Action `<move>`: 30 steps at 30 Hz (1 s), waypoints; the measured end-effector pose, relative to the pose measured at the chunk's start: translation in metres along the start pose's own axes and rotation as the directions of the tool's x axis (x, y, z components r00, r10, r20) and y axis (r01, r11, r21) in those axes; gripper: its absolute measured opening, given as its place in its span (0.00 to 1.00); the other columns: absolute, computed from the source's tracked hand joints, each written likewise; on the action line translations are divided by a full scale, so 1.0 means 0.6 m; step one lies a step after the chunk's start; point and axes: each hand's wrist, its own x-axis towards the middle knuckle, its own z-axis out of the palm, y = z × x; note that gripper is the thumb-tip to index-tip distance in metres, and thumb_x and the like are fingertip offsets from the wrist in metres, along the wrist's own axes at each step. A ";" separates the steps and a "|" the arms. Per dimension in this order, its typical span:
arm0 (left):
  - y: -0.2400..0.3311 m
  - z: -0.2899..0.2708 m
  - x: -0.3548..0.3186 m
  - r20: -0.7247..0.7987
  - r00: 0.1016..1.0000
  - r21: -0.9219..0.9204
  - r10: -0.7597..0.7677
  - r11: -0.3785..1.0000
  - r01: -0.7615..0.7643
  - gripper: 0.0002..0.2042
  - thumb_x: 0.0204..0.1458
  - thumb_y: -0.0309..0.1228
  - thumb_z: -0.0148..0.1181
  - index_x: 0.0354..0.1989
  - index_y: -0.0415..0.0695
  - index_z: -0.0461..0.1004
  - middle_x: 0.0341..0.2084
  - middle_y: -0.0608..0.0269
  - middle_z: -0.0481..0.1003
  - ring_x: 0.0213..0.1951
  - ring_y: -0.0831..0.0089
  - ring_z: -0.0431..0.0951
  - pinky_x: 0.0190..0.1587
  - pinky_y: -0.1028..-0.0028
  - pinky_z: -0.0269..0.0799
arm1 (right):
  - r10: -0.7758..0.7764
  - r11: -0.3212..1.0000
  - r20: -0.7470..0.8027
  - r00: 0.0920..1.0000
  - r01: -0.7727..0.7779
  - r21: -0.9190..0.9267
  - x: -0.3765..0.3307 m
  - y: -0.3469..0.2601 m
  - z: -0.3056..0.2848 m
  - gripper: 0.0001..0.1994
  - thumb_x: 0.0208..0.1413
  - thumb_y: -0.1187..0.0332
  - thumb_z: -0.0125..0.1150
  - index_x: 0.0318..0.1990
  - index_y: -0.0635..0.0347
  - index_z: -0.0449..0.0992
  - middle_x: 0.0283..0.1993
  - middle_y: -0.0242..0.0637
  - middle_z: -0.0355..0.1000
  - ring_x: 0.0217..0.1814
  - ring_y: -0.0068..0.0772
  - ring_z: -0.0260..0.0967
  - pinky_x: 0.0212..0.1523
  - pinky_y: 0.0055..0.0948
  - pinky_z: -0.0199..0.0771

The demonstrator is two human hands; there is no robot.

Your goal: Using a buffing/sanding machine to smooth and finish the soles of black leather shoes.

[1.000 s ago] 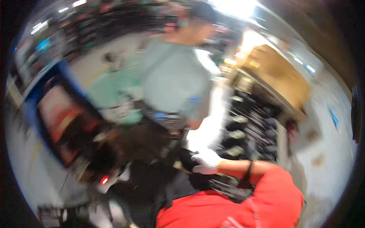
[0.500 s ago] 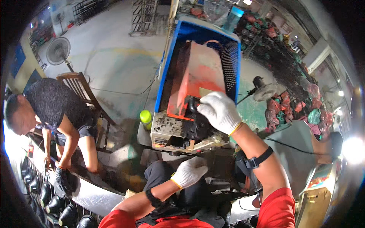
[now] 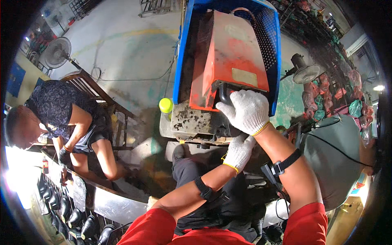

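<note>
Grip, both hands: gloved in white, my right hand (image 3: 249, 110) is lying palm-down over a black curved piece (image 3: 223, 93) at the front of the red-and-cream housing (image 3: 234, 51), thumb extending leftward; from my remote station I cannot tell whether its hidden fingers are clasping that piece or merely covering it. My left hand (image 3: 240, 151) is resting just below, by the right end of the front edge of the speckled machine base (image 3: 190, 120), its fingertips disappearing beneath the right wrist, so its hold is also escaping me. Pinching, I am judging, is presenting the chief hazard: both hands are crowding one corner of the base, and unseen fingertips could be getting trapped between piece, housing and base if anything there is moving. Interference is ranking second, since the right wrist is overlapping the left fingers and either hand could be blocking the other. Slipping is also possible: if the piece is loose and the knit glove is gripping poorly, it could be falling over the front edge toward the dark trousers (image 3: 192, 175). Lastly, a loose thread (image 3: 223, 157) is projecting from the left glove's yellow cuff (image 3: 231, 168) and, through careless drifting, could be catching on that edge.
</note>
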 end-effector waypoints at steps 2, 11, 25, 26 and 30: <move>0.008 0.001 -0.010 -0.077 0.997 -0.005 -0.031 1.000 0.031 0.29 0.70 0.50 0.57 0.42 0.25 0.78 0.27 0.45 0.80 0.35 0.57 0.83 0.40 0.52 0.75 | 0.010 1.000 0.000 1.000 -0.010 0.028 0.005 -0.005 -0.006 0.25 0.60 0.38 0.70 0.28 0.50 0.76 0.22 0.37 0.74 0.26 0.46 0.79 0.28 0.48 0.77; -0.024 0.002 -0.008 -0.058 0.998 -0.194 -0.028 0.981 0.017 0.24 0.70 0.44 0.62 0.54 0.28 0.78 0.37 0.52 0.84 0.36 0.69 0.83 0.39 0.65 0.77 | 0.033 0.999 0.025 0.999 -0.034 0.027 0.004 -0.025 -0.007 0.26 0.61 0.37 0.69 0.29 0.50 0.77 0.24 0.39 0.77 0.27 0.47 0.80 0.30 0.51 0.78; -0.153 -0.003 0.082 0.012 0.935 -0.490 0.356 0.817 -0.305 0.12 0.67 0.27 0.62 0.57 0.41 0.82 0.40 0.58 0.86 0.39 0.67 0.84 0.48 0.65 0.84 | 0.007 0.994 -0.009 1.000 -0.006 0.112 0.043 -0.071 -0.009 0.25 0.62 0.38 0.67 0.30 0.49 0.77 0.26 0.37 0.77 0.29 0.47 0.80 0.31 0.51 0.78; -0.156 -0.001 0.088 0.000 0.962 -0.797 0.275 0.581 -0.166 0.11 0.68 0.32 0.64 0.54 0.42 0.83 0.37 0.59 0.86 0.37 0.70 0.83 0.44 0.67 0.84 | -0.002 0.991 0.002 1.000 0.001 0.135 0.051 -0.083 -0.012 0.24 0.62 0.38 0.67 0.30 0.49 0.77 0.26 0.37 0.77 0.29 0.47 0.80 0.32 0.51 0.78; 0.046 -0.095 -0.033 0.060 0.985 -0.125 -0.164 0.977 0.171 0.13 0.66 0.41 0.66 0.44 0.43 0.82 0.28 0.62 0.81 0.27 0.72 0.80 0.31 0.69 0.78 | 0.078 0.996 0.072 0.994 -0.081 0.033 -0.023 0.002 -0.036 0.25 0.63 0.38 0.66 0.30 0.51 0.80 0.27 0.39 0.79 0.29 0.47 0.81 0.31 0.52 0.79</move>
